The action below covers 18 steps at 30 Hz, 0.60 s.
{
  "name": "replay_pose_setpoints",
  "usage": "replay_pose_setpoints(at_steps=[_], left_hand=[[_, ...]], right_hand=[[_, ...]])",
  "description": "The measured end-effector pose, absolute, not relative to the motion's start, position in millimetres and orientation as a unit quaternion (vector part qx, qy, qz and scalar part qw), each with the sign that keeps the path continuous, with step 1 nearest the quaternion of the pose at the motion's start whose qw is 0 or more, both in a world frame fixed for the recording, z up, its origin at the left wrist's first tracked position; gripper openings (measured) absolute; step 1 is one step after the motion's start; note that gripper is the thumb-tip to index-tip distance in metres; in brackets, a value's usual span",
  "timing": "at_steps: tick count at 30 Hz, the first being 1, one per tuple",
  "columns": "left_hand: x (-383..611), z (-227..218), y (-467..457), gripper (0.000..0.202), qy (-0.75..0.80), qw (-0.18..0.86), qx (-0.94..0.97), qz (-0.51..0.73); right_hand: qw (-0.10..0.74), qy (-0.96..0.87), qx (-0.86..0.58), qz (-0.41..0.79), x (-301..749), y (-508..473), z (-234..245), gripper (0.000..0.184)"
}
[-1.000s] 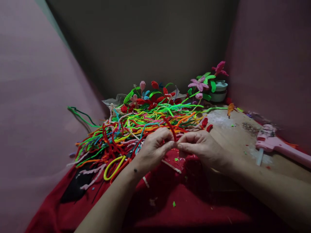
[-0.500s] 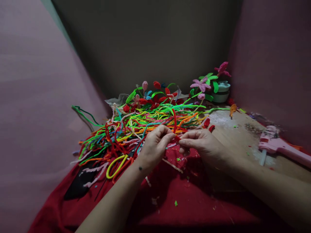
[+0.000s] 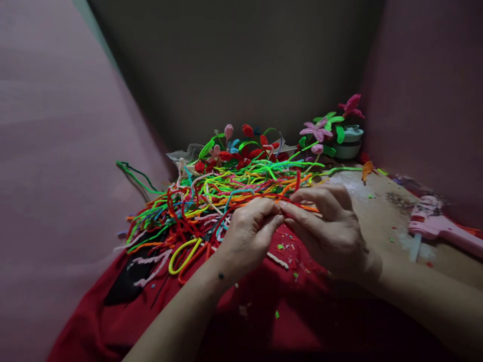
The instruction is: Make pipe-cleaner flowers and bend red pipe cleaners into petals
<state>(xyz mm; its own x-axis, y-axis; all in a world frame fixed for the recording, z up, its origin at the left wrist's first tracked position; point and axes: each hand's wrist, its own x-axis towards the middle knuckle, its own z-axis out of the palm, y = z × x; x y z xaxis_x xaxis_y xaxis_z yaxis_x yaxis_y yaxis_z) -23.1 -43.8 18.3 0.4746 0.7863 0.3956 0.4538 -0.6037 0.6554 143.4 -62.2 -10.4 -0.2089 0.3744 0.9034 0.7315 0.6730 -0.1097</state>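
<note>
My left hand and my right hand meet in front of me, fingertips pinched together on a short red pipe cleaner. Its free end sticks up above my right forefinger. Just behind the hands lies a big tangled heap of pipe cleaners in green, yellow, orange, red and pink. A yellow loop lies at the heap's near edge, left of my left wrist.
Finished pipe-cleaner flowers lean at the back, and a small pot with pink flowers stands at the back right. A pink glue gun lies on the wooden table at right. A red cloth covers my lap. Pink walls close both sides.
The red pipe cleaner's upright end has swung from above my left fingers to the right, over my right forefinger. My right hand has lifted and turned, fingers more extended.
</note>
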Motion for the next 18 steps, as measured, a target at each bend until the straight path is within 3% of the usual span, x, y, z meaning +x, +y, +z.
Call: replay_pose_setpoints(at_steps=[7, 9, 14, 18], left_hand=[[-21, 17, -51, 0.009, 0.328, 0.116, 0.828, 0.439], [-21, 18, -52, 0.011, 0.356, 0.166, 0.811, 0.433], [-18, 20, -47, 0.019, 0.439, 0.453, 0.682, 0.369], [-17, 16, -41, 0.019, 0.45, 0.529, 0.625, 0.355]], right_hand=[[0.499, -0.79, -0.352, -0.05, 142, -68, -6, 0.012], [0.511, -0.777, -0.364, 0.05, 142, -68, -5, 0.012], [0.449, -0.633, -0.447, 0.446, 142, -60, -4, 0.024], [0.44, -0.541, -0.425, 0.577, 142, -51, -11, 0.021]])
